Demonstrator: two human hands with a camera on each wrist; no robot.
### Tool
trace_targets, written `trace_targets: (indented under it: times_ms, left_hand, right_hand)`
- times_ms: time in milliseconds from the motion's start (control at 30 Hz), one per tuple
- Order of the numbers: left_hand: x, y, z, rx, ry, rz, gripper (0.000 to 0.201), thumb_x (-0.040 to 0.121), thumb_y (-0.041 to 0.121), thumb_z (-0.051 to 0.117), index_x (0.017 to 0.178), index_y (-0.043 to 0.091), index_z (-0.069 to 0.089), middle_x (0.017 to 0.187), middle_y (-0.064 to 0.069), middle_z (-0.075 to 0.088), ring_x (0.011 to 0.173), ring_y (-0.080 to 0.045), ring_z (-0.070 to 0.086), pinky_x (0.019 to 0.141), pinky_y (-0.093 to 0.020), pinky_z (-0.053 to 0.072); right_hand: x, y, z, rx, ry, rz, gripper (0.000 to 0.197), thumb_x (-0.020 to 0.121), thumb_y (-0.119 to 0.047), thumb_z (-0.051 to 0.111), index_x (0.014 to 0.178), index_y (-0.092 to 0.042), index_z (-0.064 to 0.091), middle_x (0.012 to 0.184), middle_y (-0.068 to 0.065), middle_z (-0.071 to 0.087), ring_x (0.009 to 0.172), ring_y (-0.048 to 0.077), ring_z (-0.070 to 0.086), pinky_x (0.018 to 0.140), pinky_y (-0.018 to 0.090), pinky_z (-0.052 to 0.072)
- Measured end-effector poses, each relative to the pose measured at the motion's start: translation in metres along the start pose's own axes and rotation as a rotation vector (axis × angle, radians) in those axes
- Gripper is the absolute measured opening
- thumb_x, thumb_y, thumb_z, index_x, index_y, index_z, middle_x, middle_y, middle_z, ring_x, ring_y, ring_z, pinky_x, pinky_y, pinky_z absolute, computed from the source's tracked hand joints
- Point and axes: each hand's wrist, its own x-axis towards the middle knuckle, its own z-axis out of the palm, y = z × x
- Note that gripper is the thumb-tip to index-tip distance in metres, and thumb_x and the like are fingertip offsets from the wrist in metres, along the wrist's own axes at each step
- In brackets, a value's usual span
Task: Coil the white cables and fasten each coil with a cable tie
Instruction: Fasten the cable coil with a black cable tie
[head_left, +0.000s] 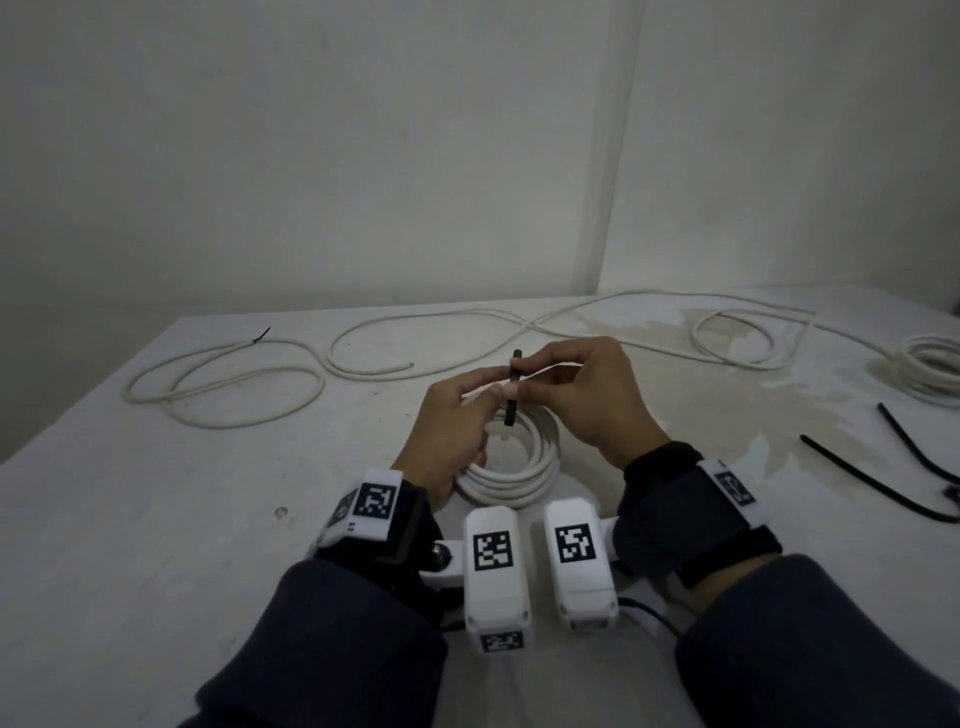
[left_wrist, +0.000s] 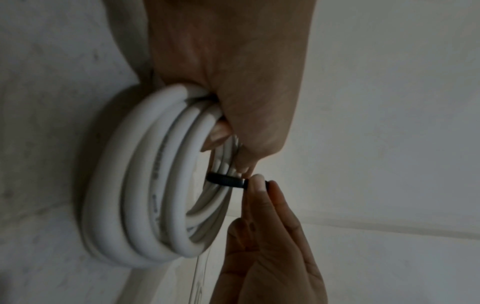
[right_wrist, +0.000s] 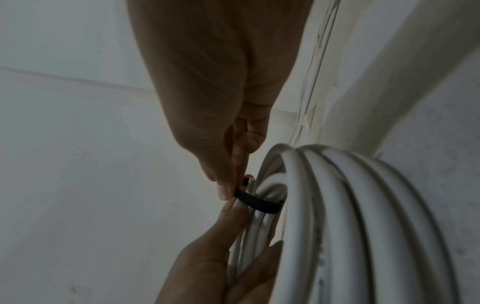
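Note:
A coil of white cable (head_left: 519, 475) stands tilted at the table's middle, its near side down and its far side lifted. My left hand (head_left: 452, 431) grips the lifted strands, fingers curled round them (left_wrist: 221, 131). A black cable tie (head_left: 511, 387) loops round those strands. My right hand (head_left: 582, 400) pinches the tie's end between thumb and fingertips (right_wrist: 228, 191). In the right wrist view the tie (right_wrist: 257, 202) crosses the coil (right_wrist: 350, 226), with the left hand's thumb (right_wrist: 233, 214) just under it. The left wrist view shows the tie (left_wrist: 226, 180) and coil (left_wrist: 135, 185).
A loose white cable (head_left: 223, 387) snakes over the table (head_left: 156, 519) at the left, and another (head_left: 571, 319) runs along the back to the right. A second coil (head_left: 935, 369) lies at the far right. Black cable ties (head_left: 878, 478) lie at the right. Walls stand close behind.

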Motion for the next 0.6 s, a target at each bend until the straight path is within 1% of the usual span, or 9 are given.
trace_targets:
  times_ms: [67,167,200,267,333,433,500,533,600]
  left_hand:
    - [0.0005,-0.0002,0.0001,0.013,0.002,0.015,0.02,0.095,0.017,0.056,0.11,0.017,0.07,0.055,0.004,0.055,0.037,-0.011,0.032,0.036,-0.017,0.028]
    - [0.0005,0.0002,0.0002,0.035,0.004,0.027,0.019,0.097,0.014,0.052,0.106,0.016,0.068,0.049,0.008,0.049,0.037,-0.01,0.031,0.036,-0.017,0.028]
    - [0.0005,0.0006,-0.0002,0.046,0.004,0.037,0.017,0.097,0.014,0.052,0.104,0.016,0.067,0.049,0.008,0.049,0.036,-0.01,0.031,0.036,-0.018,0.028]
    - [0.0006,0.0007,-0.0006,0.069,-0.008,0.053,0.008,0.097,0.016,0.053,0.101,0.018,0.059,0.049,0.008,0.047,0.035,-0.01,0.03,0.036,-0.019,0.027]
    - [0.0001,0.0009,-0.0011,0.077,-0.02,0.056,0.002,0.097,0.017,0.053,0.098,0.016,0.053,0.046,0.01,0.045,0.034,-0.011,0.029,0.037,-0.02,0.026]
    - [0.0007,0.0013,-0.001,0.067,-0.034,0.048,0.007,0.097,0.017,0.053,0.091,0.014,0.055,0.044,0.011,0.042,0.034,-0.01,0.026,0.037,-0.019,0.025]
    - [0.0006,0.001,0.0001,0.041,-0.046,0.029,0.008,0.097,0.016,0.053,0.09,0.013,0.056,0.045,0.009,0.041,0.034,-0.009,0.025,0.037,-0.018,0.023]
    - [0.0001,0.0009,0.0004,0.022,-0.051,0.017,0.009,0.097,0.016,0.053,0.091,0.012,0.057,0.046,0.007,0.041,0.034,-0.008,0.025,0.037,-0.017,0.023]
    - [-0.0005,0.0007,0.0002,-0.007,-0.055,-0.001,0.009,0.097,0.016,0.054,0.093,0.009,0.059,0.051,0.002,0.043,0.034,-0.007,0.026,0.037,-0.016,0.023]
  right_hand:
    - [0.001,0.001,-0.0003,-0.013,0.016,-0.009,0.018,0.063,-0.005,0.087,0.069,-0.015,0.073,0.075,0.0,0.071,0.071,0.018,0.07,0.075,0.026,0.057]
    - [0.0019,0.0022,-0.0016,-0.013,0.017,-0.017,0.019,0.065,-0.002,0.085,0.068,-0.016,0.073,0.076,0.001,0.071,0.073,0.02,0.071,0.079,0.03,0.057]
    - [0.0015,0.0018,-0.0018,-0.008,0.014,-0.019,0.021,0.065,-0.002,0.084,0.066,-0.018,0.072,0.075,0.001,0.071,0.072,0.019,0.071,0.078,0.03,0.057]
    - [0.0004,0.0006,-0.0019,0.001,0.007,-0.021,0.023,0.065,-0.002,0.084,0.064,-0.02,0.07,0.074,0.002,0.071,0.069,0.015,0.07,0.073,0.025,0.056]
    - [0.0004,-0.0004,-0.0022,-0.007,-0.001,-0.028,0.023,0.066,-0.003,0.084,0.063,-0.02,0.069,0.074,0.003,0.071,0.066,0.011,0.069,0.068,0.02,0.055]
    - [-0.0008,-0.0012,-0.0018,0.02,-0.011,-0.025,0.02,0.068,0.0,0.082,0.066,-0.016,0.07,0.075,0.005,0.071,0.064,0.009,0.068,0.064,0.018,0.053]
    - [-0.001,-0.0013,-0.0017,0.029,-0.018,-0.014,0.015,0.069,0.0,0.081,0.072,-0.011,0.072,0.077,0.006,0.072,0.066,0.012,0.069,0.063,0.016,0.051]
    - [-0.0009,-0.001,-0.0018,0.031,-0.018,-0.006,0.014,0.07,-0.001,0.081,0.073,-0.011,0.073,0.079,0.005,0.072,0.067,0.014,0.07,0.063,0.016,0.051]
    - [-0.0005,-0.0002,-0.0019,0.042,-0.011,0.015,0.015,0.07,-0.002,0.081,0.074,-0.014,0.073,0.084,0.002,0.072,0.07,0.02,0.071,0.066,0.021,0.055]
